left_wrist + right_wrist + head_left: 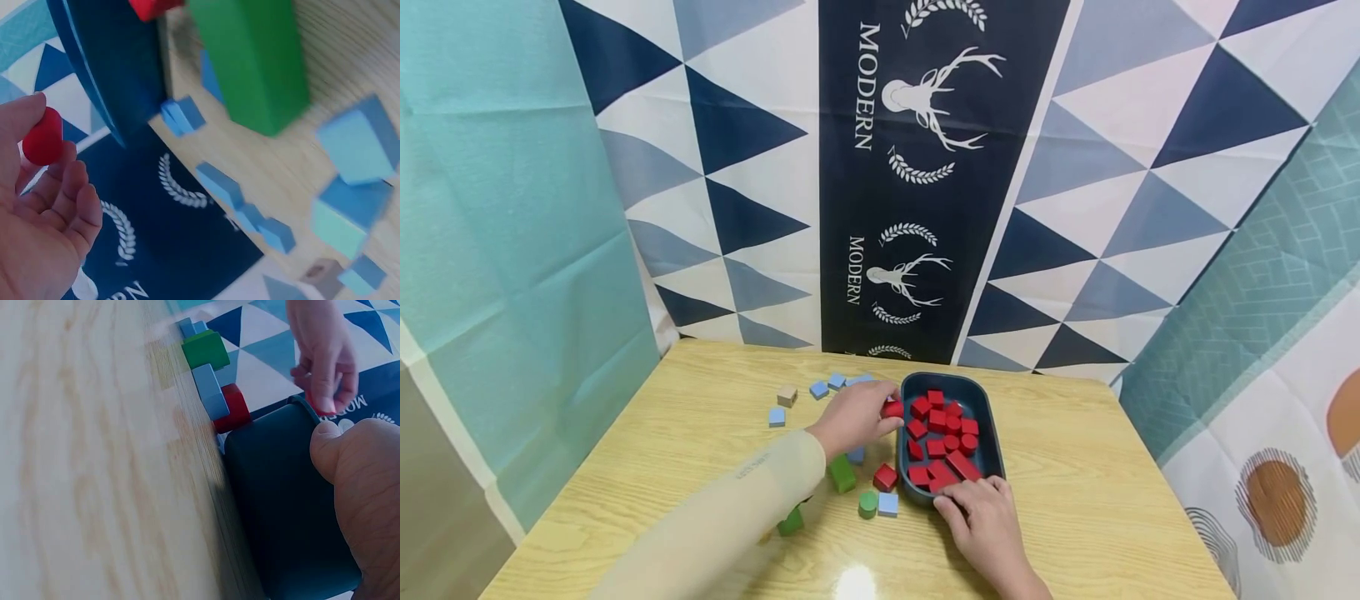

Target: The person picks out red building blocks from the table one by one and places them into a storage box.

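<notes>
My left hand (859, 414) pinches a red cylinder block (44, 137) between thumb and fingers, beside the left rim of a dark blue tray (992, 417). Inside the tray lie several red blocks (936, 419), cubes, cylinders and longer pieces. My right hand (985, 525) grips the tray's near rim, with the thumb (325, 447) over the edge in the right wrist view. A red block (885, 477) lies on the table just left of the tray. Close to it are a green cylinder (868, 504) and a light blue block (888, 505).
Left of the tray, the wooden table (1067, 467) bears green blocks (842, 473), several light blue blocks (777, 417) and a plain wooden block (787, 397). Some are partly hidden by the left arm. A patterned curtain (745, 167) hangs behind the table's far edge.
</notes>
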`<move>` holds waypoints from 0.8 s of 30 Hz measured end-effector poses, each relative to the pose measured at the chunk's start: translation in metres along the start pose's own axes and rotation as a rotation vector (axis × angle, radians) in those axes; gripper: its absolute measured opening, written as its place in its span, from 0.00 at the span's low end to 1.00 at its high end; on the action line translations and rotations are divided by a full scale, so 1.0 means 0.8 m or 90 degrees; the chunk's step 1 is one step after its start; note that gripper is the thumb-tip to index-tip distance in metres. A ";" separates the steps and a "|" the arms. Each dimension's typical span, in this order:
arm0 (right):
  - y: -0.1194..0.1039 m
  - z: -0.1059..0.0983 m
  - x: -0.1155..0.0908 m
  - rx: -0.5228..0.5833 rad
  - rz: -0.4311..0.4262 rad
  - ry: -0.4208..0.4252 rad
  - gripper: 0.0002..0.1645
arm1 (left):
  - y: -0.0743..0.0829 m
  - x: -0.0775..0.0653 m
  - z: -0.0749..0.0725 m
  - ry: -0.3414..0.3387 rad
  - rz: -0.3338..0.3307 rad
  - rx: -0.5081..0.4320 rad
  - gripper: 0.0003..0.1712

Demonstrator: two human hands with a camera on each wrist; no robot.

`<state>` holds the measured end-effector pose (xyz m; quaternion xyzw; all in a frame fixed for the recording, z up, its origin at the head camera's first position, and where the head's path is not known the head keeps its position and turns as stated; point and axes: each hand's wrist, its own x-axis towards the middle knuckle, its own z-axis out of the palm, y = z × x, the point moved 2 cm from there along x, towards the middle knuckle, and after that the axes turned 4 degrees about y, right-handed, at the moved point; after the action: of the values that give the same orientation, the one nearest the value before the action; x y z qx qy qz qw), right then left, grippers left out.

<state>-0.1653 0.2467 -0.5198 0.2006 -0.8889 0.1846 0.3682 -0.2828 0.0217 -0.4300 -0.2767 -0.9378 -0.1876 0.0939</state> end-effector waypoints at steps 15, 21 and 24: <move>0.001 0.002 -0.001 0.011 -0.016 0.016 0.06 | 0.045 0.012 0.056 -0.129 0.109 0.136 0.23; 0.000 0.001 0.002 0.025 -0.022 0.026 0.06 | 0.053 0.016 0.069 -0.174 0.098 0.167 0.19; 0.000 0.000 0.003 0.027 -0.024 0.030 0.06 | 0.054 0.022 0.073 -0.160 0.085 0.195 0.16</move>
<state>-0.1668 0.2461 -0.5184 0.2206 -0.8720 0.2012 0.3878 -0.2775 0.0869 -0.4654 -0.3419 -0.9393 0.0001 0.0293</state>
